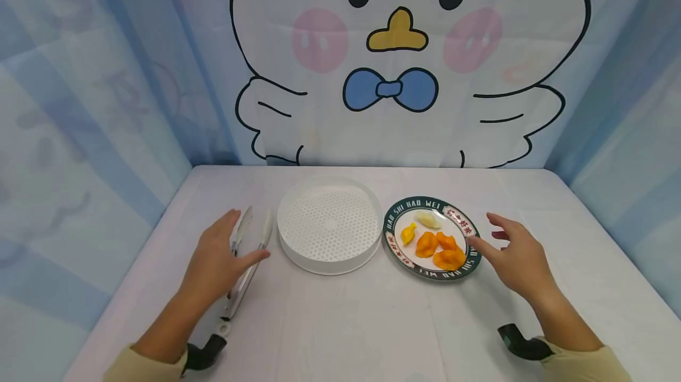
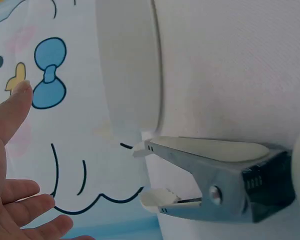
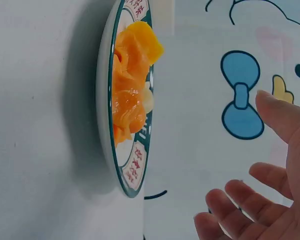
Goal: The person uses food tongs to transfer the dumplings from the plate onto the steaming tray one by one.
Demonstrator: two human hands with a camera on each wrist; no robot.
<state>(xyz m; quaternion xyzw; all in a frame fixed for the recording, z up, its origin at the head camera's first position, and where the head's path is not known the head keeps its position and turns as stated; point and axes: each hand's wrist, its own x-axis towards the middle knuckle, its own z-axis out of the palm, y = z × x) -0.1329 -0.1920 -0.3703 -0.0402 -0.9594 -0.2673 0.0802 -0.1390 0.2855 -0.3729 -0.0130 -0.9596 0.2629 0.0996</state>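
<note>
My left hand (image 1: 219, 261) hovers over a pair of metal tongs (image 1: 246, 286) with pale tips, its thumb spread from loosely bent fingers. In the left wrist view the tongs (image 2: 225, 185) lie with their arms apart, and the hand holds nothing. My right hand (image 1: 518, 261) is at the right edge of a green-rimmed plate (image 1: 395, 252), fingers spread and nothing in them. On the plate sit several orange, wrinkled dumpling-like pieces (image 1: 449, 259), a small yellow piece (image 1: 408, 233) and a pale yellow one (image 1: 428, 220). The right wrist view shows the orange pieces (image 3: 127, 107) shiny and heaped.
A round white perforated tray (image 1: 330, 222) stands between the tongs and the plate, close to the plate's left rim. The white-covered table (image 1: 340, 329) reaches back to a curtain (image 1: 393, 133) printed with a cartoon bird. More blue curtains hang at both sides.
</note>
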